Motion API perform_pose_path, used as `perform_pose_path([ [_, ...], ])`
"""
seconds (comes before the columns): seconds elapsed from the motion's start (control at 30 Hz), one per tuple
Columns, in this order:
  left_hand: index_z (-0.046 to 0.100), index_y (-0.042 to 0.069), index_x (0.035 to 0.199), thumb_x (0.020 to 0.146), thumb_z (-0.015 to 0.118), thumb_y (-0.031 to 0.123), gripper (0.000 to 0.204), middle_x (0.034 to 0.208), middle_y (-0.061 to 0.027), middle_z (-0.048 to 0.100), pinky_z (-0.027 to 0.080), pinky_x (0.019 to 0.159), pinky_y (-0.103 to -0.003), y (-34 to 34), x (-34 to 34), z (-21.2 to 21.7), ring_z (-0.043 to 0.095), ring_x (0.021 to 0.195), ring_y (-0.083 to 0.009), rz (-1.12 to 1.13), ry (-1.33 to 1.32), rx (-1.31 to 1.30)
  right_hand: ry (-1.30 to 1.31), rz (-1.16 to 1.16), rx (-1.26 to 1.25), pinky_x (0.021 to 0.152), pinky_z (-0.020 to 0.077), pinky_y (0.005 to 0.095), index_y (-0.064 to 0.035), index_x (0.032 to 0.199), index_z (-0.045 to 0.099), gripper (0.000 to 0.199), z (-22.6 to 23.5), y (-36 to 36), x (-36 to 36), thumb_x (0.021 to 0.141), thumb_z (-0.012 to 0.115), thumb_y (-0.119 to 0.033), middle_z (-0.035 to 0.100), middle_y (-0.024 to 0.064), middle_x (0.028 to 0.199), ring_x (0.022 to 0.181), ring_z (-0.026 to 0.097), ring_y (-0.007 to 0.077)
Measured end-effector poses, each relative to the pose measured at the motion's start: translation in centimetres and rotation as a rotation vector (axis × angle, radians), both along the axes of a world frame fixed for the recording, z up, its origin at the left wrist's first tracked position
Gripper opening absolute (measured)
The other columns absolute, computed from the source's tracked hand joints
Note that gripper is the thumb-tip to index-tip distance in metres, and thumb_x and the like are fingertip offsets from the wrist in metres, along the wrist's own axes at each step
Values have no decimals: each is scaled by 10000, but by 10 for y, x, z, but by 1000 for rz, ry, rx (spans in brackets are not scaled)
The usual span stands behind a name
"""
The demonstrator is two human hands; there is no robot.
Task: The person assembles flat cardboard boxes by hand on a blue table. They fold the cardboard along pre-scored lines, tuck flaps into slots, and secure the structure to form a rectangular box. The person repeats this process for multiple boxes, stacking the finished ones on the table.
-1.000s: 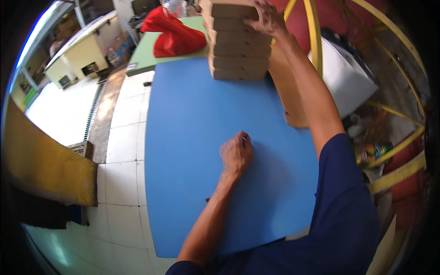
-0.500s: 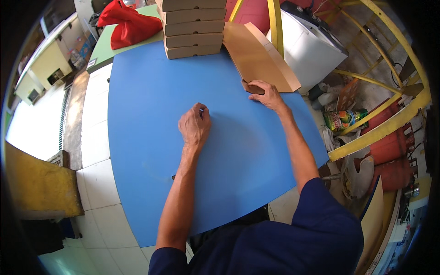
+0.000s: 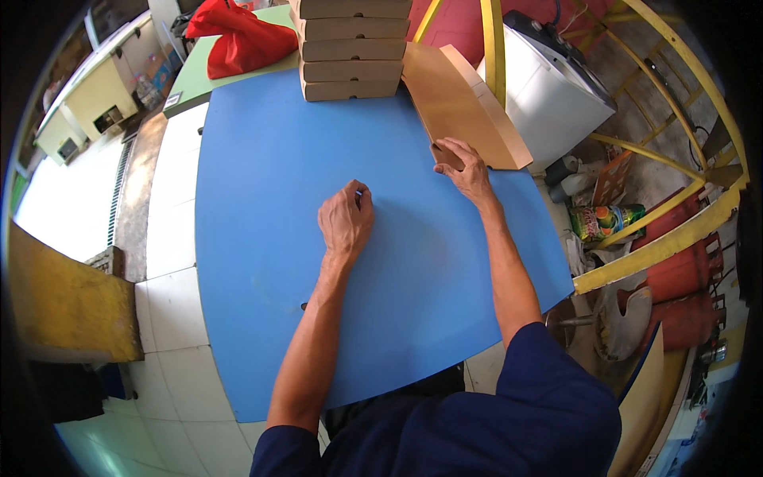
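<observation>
My left hand (image 3: pixel 346 219) rests near the middle of the blue tabletop (image 3: pixel 294 159), its fingers curled in a loose fist. Nothing shows in its grasp. Toward the right edge, my right hand (image 3: pixel 466 169) is at the near end of a flat brown cardboard box blank (image 3: pixel 461 103). Its fingers and thumb are apart around a small corner flap of the blank, and I cannot tell whether they touch it. The blank lies at a slant with its long right side flap raised.
A stack of several closed cardboard boxes (image 3: pixel 354 70) stands at the far edge. Behind it to the left, a red cloth bag (image 3: pixel 246 40) lies on a green table (image 3: pixel 191 75). A white appliance (image 3: pixel 548 87) and yellow metal bars (image 3: pixel 660 262) border the right side.
The view has shifted slightly, moving most things a little right. My right hand's fingers have loosened at the cardboard blank's corner. My left hand stays curled in nearly the same place.
</observation>
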State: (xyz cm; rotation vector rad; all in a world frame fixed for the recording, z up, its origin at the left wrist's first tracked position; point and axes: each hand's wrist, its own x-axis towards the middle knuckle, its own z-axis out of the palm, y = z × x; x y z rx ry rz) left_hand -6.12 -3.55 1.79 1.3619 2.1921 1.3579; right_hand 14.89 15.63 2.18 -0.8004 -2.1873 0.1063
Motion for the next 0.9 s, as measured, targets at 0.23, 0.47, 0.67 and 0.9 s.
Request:
perform_pose_path([
  [0.23,716,67,932,867,607,201,185,788,-131,716,505,694,-402,0,1,4,676,728,-306,-20,-9,-50,163,146,-234,851,566,347,-111,1163,700,399,-17,18,3,780,807,-127,697,73,1130,981,688,246],
  [0.47,717,64,938,867,597,194,191,775,-137,710,503,708,-411,1,0,1,670,721,-318,-18,-25,-2,327,257,-468,805,581,289,-30,1085,718,290,-24,23,7,800,770,-32,716,86,1090,911,707,184],
  [0.67,717,66,940,864,596,198,195,770,-132,707,503,702,-407,1,-1,1,669,713,-312,-13,-5,-23,125,134,-259,886,560,342,-118,1122,720,316,-14,12,4,810,770,-117,668,71,1198,1032,672,234],
  [0.9,713,70,926,861,589,208,196,769,-134,704,501,688,-407,1,-1,0,666,711,-322,-13,5,-3,-242,82,-168,975,514,418,-228,1210,679,389,17,11,5,827,748,-241,604,47,1290,1162,598,285],
])
